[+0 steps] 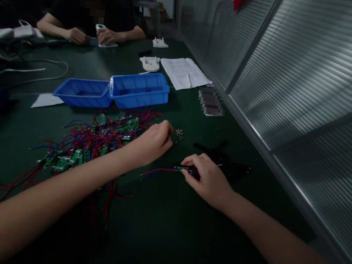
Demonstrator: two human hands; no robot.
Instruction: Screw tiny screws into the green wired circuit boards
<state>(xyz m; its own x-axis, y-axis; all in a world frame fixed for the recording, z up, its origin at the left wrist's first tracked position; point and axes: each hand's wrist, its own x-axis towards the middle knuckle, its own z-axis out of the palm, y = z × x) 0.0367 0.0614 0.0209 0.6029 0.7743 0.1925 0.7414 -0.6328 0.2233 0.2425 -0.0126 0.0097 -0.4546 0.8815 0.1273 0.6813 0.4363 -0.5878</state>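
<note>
My left hand [157, 140] is closed in a pinch just left of a small pile of tiny screws [179, 133]. Its fingertips are turned away, so whatever they hold is hidden. My right hand [207, 175] grips a small green circuit board [181, 168] by its edge, with red and blue wires [159, 170] trailing left from it. A dark, rounded handle [194, 172] is also in that hand, and a thin metal shaft [220, 165] shows on its far side, perhaps a screwdriver. Beneath my left forearm spreads a tangled heap of wired circuit boards [76, 157].
Two blue bins [140, 96] stand beyond the heap. Black parts [236, 166] lie right of my right hand. Farther off are printed paper [184, 73], white plastic pieces [150, 63] and cables [51, 64]. A person [94, 11] works across the table; a blind-covered glass partition [301, 79] borders the right.
</note>
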